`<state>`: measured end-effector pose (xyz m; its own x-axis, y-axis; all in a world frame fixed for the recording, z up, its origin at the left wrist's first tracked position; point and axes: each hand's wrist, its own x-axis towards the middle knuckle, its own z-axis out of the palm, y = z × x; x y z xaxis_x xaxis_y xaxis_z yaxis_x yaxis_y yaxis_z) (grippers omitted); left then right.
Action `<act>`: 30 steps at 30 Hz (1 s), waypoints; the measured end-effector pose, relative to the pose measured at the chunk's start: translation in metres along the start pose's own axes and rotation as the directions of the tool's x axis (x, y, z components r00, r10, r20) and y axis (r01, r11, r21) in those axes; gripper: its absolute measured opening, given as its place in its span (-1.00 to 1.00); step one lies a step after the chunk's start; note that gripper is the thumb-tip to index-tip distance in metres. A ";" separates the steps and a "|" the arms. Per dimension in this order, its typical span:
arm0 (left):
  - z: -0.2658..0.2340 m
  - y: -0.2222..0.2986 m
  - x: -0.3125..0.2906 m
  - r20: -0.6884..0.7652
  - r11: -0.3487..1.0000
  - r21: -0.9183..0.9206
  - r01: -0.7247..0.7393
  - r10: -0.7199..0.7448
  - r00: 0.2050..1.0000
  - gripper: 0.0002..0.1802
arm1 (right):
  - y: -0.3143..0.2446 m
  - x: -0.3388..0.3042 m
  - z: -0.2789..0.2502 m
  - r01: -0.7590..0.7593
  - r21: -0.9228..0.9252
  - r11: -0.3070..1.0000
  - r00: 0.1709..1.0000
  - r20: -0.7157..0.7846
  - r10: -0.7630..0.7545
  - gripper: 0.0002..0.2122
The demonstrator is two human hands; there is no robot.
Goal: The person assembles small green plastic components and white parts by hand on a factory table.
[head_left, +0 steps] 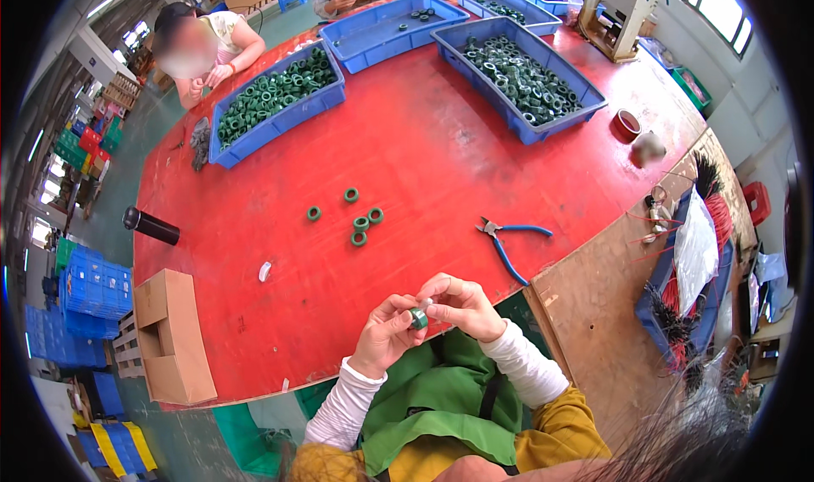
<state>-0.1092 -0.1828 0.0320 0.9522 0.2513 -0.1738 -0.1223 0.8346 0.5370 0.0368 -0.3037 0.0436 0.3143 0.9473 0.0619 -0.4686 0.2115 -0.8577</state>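
Observation:
Close to my body at the table's near edge, my left hand (pixel 383 336) is closed on a green ring (pixel 419 318), gripping it between thumb and fingers. My right hand (pixel 466 307) meets it from the other side in a pinch. A small whitish bit (pixel 426 302) shows at the right fingertips, too small to name. Further in on the red tabletop lie several loose green rings (pixel 360 224). Blue-handled cutters (pixel 500 234) rest to the right of them, jaws pointing left.
Blue trays of green rings (pixel 335 105) (pixel 589 116) stand across the far side. Left are a black bottle (pixel 153 226) and a cardboard box (pixel 188 346). A red tape roll (pixel 626 126) lies at far right; a blue bin (pixel 657 312) holds wires. Other people sit at the far edges.

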 end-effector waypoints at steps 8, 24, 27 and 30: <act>-0.005 0.003 0.004 0.031 0.999 -0.044 0.028 -0.027 0.999 -0.82 | -0.003 0.003 0.001 -0.135 0.058 0.989 0.990 -0.045 0.137 -0.85; -0.016 -0.003 0.007 -0.038 0.970 -0.237 0.050 -0.060 0.997 -0.86 | 0.018 -0.006 0.014 0.261 -0.787 0.560 0.870 -0.060 -0.490 -0.78; -0.015 -0.007 0.004 -0.074 0.967 -0.246 0.067 -0.088 0.993 -0.85 | 0.017 -0.005 0.018 0.219 -0.830 0.513 0.856 -0.089 -0.509 -0.73; -0.009 -0.005 0.006 -0.141 0.980 -0.200 0.014 -0.043 0.989 -0.85 | 0.016 -0.011 0.015 0.202 -0.826 0.526 0.850 -0.120 -0.514 -0.69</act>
<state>-0.1056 -0.1817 0.0211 0.9076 0.2815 -0.3115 -0.1622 0.9195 0.3582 0.0136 -0.3068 0.0370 0.6064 0.6676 0.4321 0.4992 0.1033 -0.8603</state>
